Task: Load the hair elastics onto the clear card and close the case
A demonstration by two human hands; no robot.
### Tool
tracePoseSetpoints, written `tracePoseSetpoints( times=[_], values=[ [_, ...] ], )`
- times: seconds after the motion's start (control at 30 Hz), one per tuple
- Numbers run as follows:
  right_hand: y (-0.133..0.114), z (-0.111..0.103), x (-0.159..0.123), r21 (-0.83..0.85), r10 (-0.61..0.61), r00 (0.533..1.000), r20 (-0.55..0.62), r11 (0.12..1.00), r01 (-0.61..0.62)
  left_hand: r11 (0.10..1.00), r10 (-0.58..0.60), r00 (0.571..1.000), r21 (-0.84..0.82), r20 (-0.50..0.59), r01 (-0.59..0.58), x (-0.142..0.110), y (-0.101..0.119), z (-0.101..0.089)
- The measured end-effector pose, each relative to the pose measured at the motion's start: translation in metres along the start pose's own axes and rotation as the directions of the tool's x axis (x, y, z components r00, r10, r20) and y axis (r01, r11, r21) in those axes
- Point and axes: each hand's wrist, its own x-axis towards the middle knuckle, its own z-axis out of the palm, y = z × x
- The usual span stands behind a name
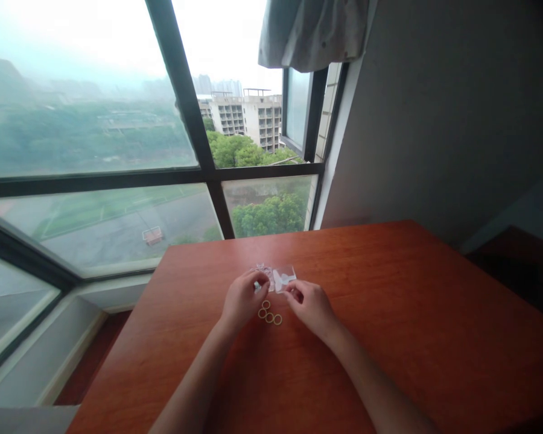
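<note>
My left hand [244,296] and my right hand [308,304] rest close together on a reddish wooden table [411,325]. Both have their fingers curled in a pinch. The left fingertips hold a small pale item I cannot make out. The right fingertips touch the edge of a small clear plastic bag [284,278] that lies just beyond the hands. Several small yellow rings [269,313] lie on the table between my wrists, touching neither hand.
A large window with dark frames [194,126] stands beyond the table's far edge, with a grey curtain [312,30] at the top. A grey wall [434,120] rises at the right. Lower floor shows at the left of the table.
</note>
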Motion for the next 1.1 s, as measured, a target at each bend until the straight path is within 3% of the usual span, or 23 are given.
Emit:
tracePoseSetpoints(
  times=[0.13,0.33,0.8,0.93,1.1],
  values=[
    [-0.002,0.002,-0.003,-0.029,-0.036,0.992,0.118,0.999,0.040,0.993,-0.025,0.998,0.113,-0.061,0.032,-0.001,-0.005,-0.003],
    [-0.008,0.004,-0.008,-0.088,-0.051,0.969,0.243,0.993,0.074,0.972,-0.060,0.996,0.222,-0.067,0.073,-0.002,-0.002,-0.001],
    [-0.014,0.001,-0.010,-0.184,-0.016,0.931,0.365,0.979,0.089,0.980,-0.097,0.992,0.165,-0.081,0.109,-0.001,-0.005,-0.008],
    [-0.013,-0.001,-0.008,-0.187,-0.006,0.947,0.322,0.980,0.070,0.993,-0.025,0.996,0.109,-0.080,0.034,-0.001,-0.006,-0.008],
    [-0.005,-0.003,-0.005,-0.143,0.013,0.989,0.150,0.990,0.009,0.996,0.085,0.995,-0.010,-0.057,-0.086,-0.001,0.000,-0.006]
  ],
)
